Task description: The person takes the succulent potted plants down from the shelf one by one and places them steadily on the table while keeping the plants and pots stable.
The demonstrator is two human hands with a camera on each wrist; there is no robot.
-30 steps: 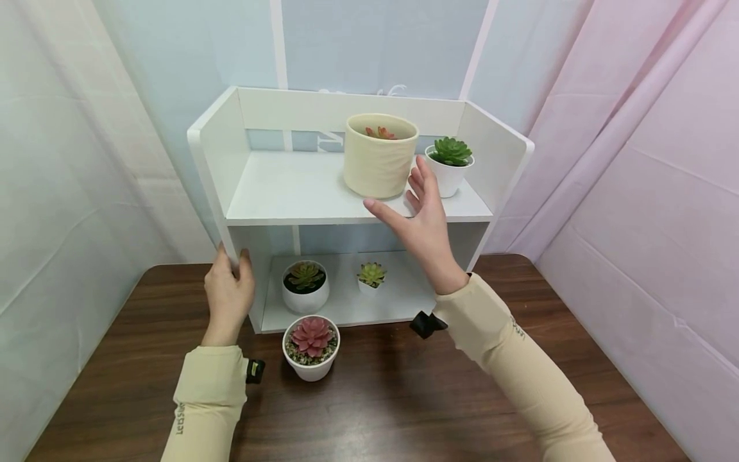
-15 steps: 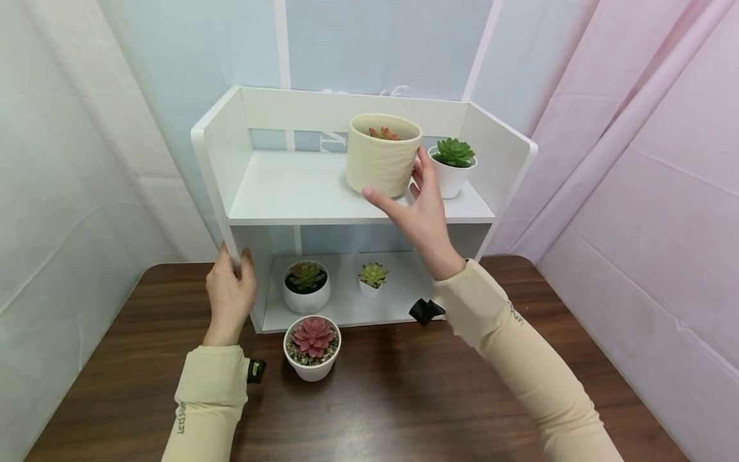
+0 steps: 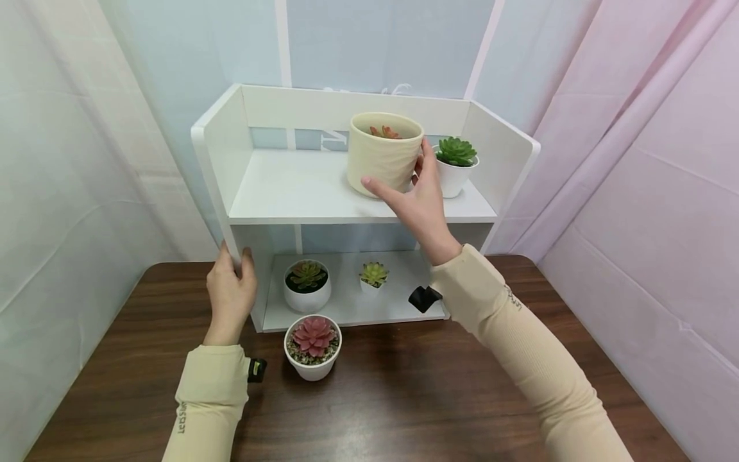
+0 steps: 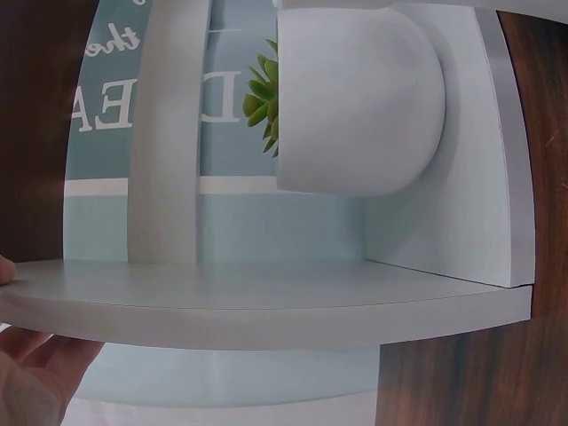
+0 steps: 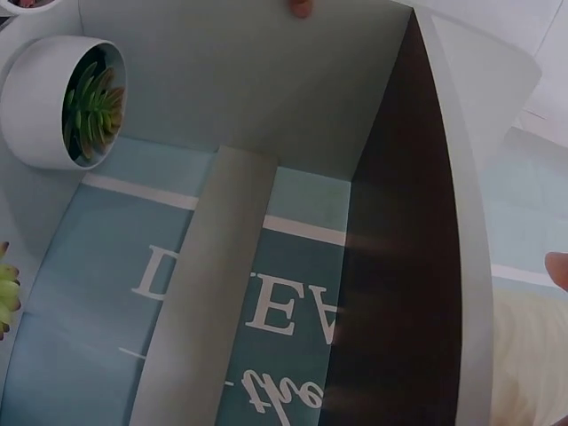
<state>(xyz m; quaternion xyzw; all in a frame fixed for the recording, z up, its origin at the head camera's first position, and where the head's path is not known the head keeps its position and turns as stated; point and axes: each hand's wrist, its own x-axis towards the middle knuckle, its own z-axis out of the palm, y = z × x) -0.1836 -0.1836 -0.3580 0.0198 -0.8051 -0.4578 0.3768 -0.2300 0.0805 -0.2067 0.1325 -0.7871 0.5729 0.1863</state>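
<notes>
On the left, the person's left hand (image 3: 231, 292) grips the side of a smooth white shelf (image 3: 294, 186) between thumb and fingers. Further right, on the upper board, stands a round cream pot (image 3: 378, 158), thick-walled and softly rippled (red leaves (image 3: 385, 132) show inside). The right hand (image 3: 423, 204) curves around its right front, thumb before it; whether it pinches, I can't tell.
</notes>
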